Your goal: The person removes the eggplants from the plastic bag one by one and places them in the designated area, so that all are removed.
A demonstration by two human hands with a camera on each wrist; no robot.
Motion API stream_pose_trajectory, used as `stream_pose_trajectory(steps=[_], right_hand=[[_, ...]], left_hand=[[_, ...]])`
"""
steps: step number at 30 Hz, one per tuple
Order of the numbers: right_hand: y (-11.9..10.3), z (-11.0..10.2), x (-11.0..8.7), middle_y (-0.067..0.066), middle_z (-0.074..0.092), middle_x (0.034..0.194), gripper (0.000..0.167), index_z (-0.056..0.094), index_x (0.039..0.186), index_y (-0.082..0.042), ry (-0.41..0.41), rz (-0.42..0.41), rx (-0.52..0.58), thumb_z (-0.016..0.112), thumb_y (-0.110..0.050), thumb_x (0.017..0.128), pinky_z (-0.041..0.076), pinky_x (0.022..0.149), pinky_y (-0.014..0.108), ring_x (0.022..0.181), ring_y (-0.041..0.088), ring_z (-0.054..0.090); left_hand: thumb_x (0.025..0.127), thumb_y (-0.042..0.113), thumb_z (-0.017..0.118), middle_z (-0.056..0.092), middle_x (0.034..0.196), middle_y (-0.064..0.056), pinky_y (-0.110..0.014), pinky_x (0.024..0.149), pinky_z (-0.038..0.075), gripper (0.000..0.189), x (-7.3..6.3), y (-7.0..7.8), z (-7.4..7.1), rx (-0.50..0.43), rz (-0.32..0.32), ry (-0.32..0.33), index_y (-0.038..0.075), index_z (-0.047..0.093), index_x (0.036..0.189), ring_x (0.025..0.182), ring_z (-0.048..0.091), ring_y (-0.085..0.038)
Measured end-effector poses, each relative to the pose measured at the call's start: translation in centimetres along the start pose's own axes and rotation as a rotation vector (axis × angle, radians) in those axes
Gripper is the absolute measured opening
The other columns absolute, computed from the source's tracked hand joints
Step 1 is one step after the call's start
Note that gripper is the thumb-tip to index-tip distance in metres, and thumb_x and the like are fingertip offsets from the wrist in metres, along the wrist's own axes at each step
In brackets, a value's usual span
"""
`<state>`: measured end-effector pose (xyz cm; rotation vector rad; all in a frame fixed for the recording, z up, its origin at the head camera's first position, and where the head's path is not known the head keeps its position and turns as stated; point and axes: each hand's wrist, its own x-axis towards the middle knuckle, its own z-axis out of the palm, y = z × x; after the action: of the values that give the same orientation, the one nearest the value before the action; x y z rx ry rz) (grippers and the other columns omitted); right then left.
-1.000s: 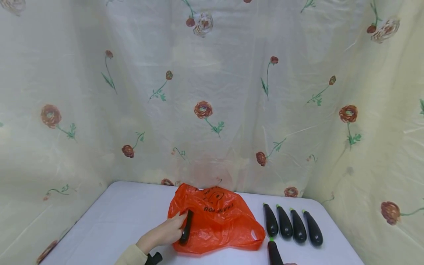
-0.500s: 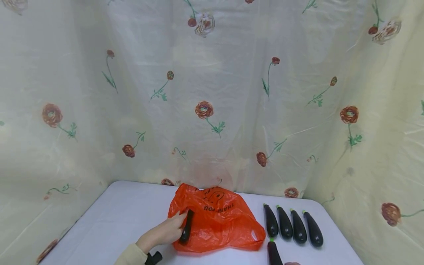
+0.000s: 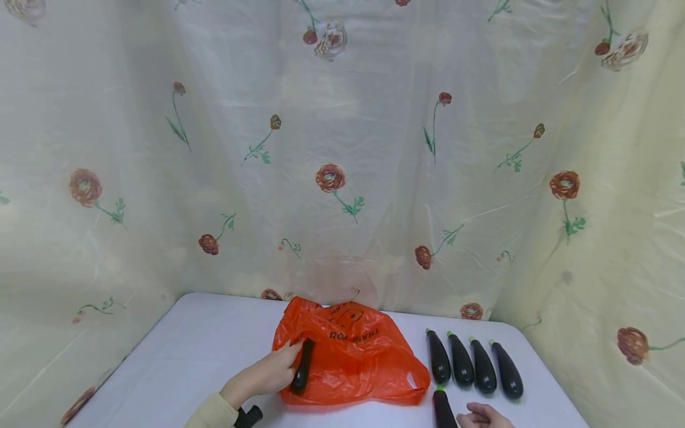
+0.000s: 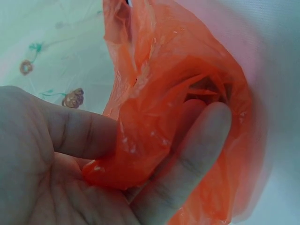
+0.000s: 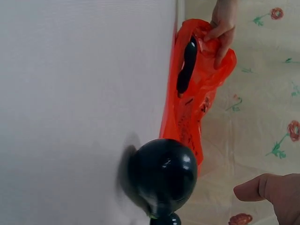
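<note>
My left hand [image 3: 275, 371] grips the edge of a crumpled red plastic bag [image 3: 364, 368]; in the left wrist view, a fold of the film lies between the thumb and fingers. A dark eggplant [image 3: 303, 365] lies at the bag's mouth, just right of that hand, and shows again in the right wrist view [image 5: 187, 65]. At the front edge of the head view is another eggplant [image 3: 443, 409] with a green stem end. Right beside it is my right hand [image 3: 486, 416], apart from it, fingers loosely bent and holding nothing. Its thumb stands out in the right wrist view.
Several eggplants [image 3: 483, 365] lie in a row on the white table [image 3: 214, 333], right of the bag. A flower-patterned curtain [image 3: 374, 178] hangs behind the table and along both sides.
My right hand has come further into view from the bottom edge, beside the front eggplant. The left hand, the bag and the eggplants stay in place.
</note>
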<state>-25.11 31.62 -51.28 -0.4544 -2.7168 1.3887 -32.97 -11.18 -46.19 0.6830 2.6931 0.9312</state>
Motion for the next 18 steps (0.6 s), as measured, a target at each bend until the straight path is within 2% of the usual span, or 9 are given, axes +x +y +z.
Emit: stream_pose_trajectory(steps=[6, 12, 18], right_hand=[[-3.3, 0.2, -0.9, 0.008, 0.07, 0.083, 0.061, 0.061, 0.113, 0.012, 0.0, 0.016, -0.104, 0.074, -0.037, 0.077, 0.054, 0.067, 0.029, 0.075, 0.015, 0.064], [-6.4, 1.4, -2.0, 0.004, 0.069, 0.08, 0.052, 0.065, 0.109, 0.009, 0.02, -0.014, -0.105, 0.073, -0.031, 0.076, 0.055, 0.069, 0.033, 0.073, 0.014, 0.064], [-8.4, 2.6, -2.2, 0.003, 0.068, 0.081, 0.047, 0.065, 0.109, 0.009, 0.002, -0.088, -0.082, 0.071, -0.026, 0.077, 0.055, 0.07, 0.032, 0.075, 0.014, 0.062]], left_hand=[[0.09, 0.003, 0.047, 0.03, 0.155, -0.015, -0.057, 0.108, 0.035, 0.065, 0.1, -0.3, 0.0, -0.009, -0.003, 0.012, 0.005, 0.026, 0.152, 0.119, 0.049, -0.024], [0.091, 0.004, 0.046, 0.03, 0.155, -0.015, -0.057, 0.107, 0.036, 0.065, 0.3, -0.5, 0.0, -0.024, -0.003, 0.009, 0.006, 0.026, 0.152, 0.116, 0.049, -0.023], [0.09, 0.002, 0.046, 0.028, 0.156, -0.015, -0.058, 0.108, 0.034, 0.067, 0.2, -0.4, -0.1, -0.034, 0.005, 0.002, 0.007, 0.024, 0.153, 0.12, 0.048, -0.024]])
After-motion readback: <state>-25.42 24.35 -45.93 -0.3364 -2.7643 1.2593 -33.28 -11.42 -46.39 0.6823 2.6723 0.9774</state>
